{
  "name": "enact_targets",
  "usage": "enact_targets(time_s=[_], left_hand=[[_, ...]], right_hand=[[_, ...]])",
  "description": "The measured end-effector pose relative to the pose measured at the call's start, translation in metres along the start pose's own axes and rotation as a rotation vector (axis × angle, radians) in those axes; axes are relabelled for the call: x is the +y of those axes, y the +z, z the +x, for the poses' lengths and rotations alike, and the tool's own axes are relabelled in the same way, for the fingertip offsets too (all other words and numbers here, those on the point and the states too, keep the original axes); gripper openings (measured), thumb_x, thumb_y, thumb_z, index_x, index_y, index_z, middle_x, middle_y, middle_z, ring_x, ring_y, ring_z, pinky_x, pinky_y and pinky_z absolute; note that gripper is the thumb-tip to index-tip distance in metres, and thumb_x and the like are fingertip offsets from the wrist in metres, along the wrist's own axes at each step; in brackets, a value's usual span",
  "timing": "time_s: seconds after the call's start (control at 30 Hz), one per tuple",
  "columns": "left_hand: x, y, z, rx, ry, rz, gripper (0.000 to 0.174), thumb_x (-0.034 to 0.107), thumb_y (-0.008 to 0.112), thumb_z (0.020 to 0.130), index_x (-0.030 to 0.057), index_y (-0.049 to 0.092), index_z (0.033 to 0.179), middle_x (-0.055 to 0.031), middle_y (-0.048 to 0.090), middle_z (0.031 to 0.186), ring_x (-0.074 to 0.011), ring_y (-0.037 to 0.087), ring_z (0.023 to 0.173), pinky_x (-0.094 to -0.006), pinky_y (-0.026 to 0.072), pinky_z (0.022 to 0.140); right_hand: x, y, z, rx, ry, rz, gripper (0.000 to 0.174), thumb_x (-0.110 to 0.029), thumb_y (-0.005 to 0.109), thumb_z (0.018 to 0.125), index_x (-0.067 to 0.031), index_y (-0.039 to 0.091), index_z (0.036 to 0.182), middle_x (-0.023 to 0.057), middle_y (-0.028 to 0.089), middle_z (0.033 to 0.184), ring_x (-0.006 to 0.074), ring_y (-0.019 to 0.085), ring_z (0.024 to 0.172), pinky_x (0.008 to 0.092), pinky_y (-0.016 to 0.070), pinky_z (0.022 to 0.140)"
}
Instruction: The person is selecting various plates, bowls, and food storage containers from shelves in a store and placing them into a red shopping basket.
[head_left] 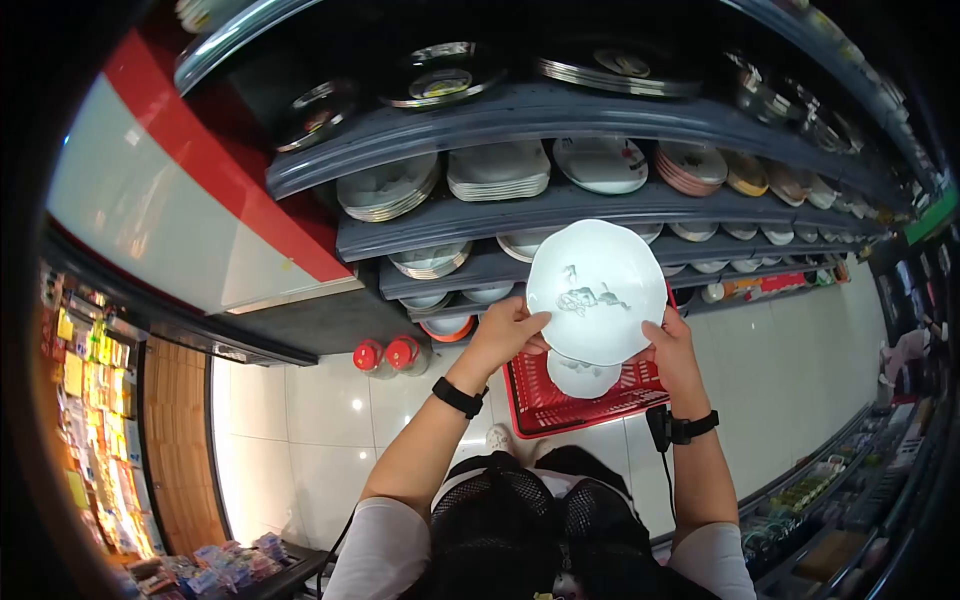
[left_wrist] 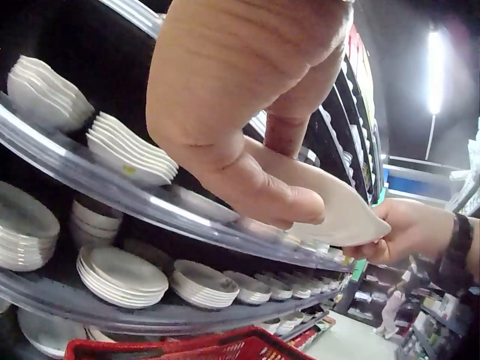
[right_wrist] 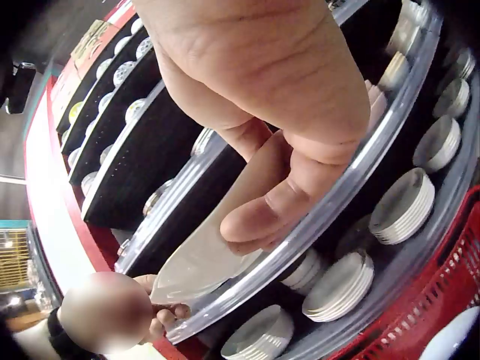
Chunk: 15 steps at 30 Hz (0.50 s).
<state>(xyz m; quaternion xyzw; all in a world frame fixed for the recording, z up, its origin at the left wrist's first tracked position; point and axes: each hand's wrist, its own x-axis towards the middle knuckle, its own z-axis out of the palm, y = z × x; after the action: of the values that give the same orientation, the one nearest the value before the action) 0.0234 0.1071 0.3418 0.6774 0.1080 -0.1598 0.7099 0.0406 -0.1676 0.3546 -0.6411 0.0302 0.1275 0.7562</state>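
On the floor (head_left: 770,380) stand two jars (head_left: 408,356) with red lids (head_left: 367,353), side by side. The shelves (head_left: 450,135) carry stacked plates (head_left: 498,172), and above these plates there are metal dishes (head_left: 620,78). One long lamp (left_wrist: 435,71) is lit.

Two hands (head_left: 503,335) (head_left: 675,348), one basket (head_left: 538,416), two jars (head_left: 369,358) (head_left: 405,356)

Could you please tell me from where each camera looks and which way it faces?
Head: worn on the head, facing forward and down at the plate, basket and shelves; left grip, right grip, forearms and a shoe show.
Left wrist: on that wrist, looking past the left grip, large above, toward the right grip beyond the plate.
Right wrist: on that wrist, looking past the right grip toward the left grip, which is blurred.
Both wrist views share the plate, shelves, basket and both grips.
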Motion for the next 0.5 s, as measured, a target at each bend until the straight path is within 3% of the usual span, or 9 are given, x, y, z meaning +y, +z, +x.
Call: enact_targets(time_s=[0.17,0.37,0.5], left_hand=[[0.017,-0.020,-0.045,0.171,0.172,-0.073,0.050,0.002,0.063,0.086,-0.0042,0.037,0.128,-0.0192,0.067,0.097,-0.0217,0.070,0.076,-0.0297,0.0603,0.058],[0.027,-0.068,-0.092,0.317,0.246,-0.095,0.051,0.001,0.060,0.086,-0.0058,0.038,0.132,-0.0167,0.067,0.089,-0.0185,0.068,0.068,-0.0294,0.0590,0.056],[0.034,-0.112,-0.096,0.393,0.267,-0.115,0.051,0.000,0.058,0.085,-0.0079,0.040,0.132,-0.0180,0.067,0.089,-0.0199,0.069,0.068,-0.0292,0.0591,0.056]], right_hand=[[-0.020,0.033,0.012,-0.165,0.026,-0.027,0.031,-0.004,0.051,0.091,0.0037,0.054,0.121,0.0150,0.066,0.105,0.0223,0.069,0.076,0.0316,0.0585,0.053],[-0.021,0.091,0.025,-0.380,0.094,0.009,0.030,-0.008,0.054,0.091,0.0050,0.053,0.118,0.0180,0.067,0.098,0.0270,0.070,0.071,0.0347,0.0601,0.054],[-0.031,0.144,0.042,-0.394,0.154,-0.015,0.031,-0.009,0.056,0.092,0.0063,0.051,0.119,0.0208,0.066,0.098,0.0289,0.070,0.070,0.0344,0.0600,0.054]])
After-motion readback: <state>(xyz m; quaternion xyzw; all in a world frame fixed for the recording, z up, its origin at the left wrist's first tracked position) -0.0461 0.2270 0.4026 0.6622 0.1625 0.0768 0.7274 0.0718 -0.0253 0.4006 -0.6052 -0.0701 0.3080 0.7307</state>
